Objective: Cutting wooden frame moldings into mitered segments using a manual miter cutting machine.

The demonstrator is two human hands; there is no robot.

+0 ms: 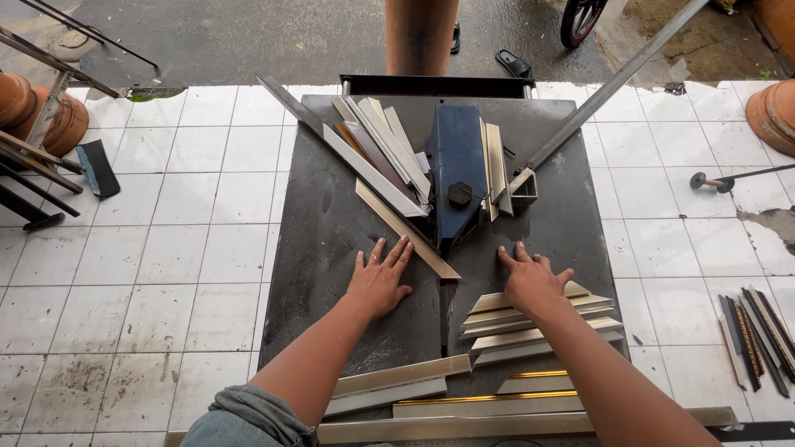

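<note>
My left hand (379,279) lies flat with fingers spread on the dark metal table (319,240), its fingertips next to a long beige moulding strip (406,229) that runs diagonally toward the blue cutter housing (456,175). My right hand (530,277) rests palm down, fingers spread, on the top of a stack of mitre-cut cream moulding pieces (542,327). Neither hand grips anything. More cut strips (383,149) lean in a fan against the left side of the blue housing, and a few stand on its right (495,170).
Long gold-edged mouldings (464,406) lie along the table's near edge. A metal bar (609,87) slants up to the right. Dark strips (758,335) lie on the white tiled floor at right, clay pots (774,112) at both sides, a person's leg (421,37) behind the table.
</note>
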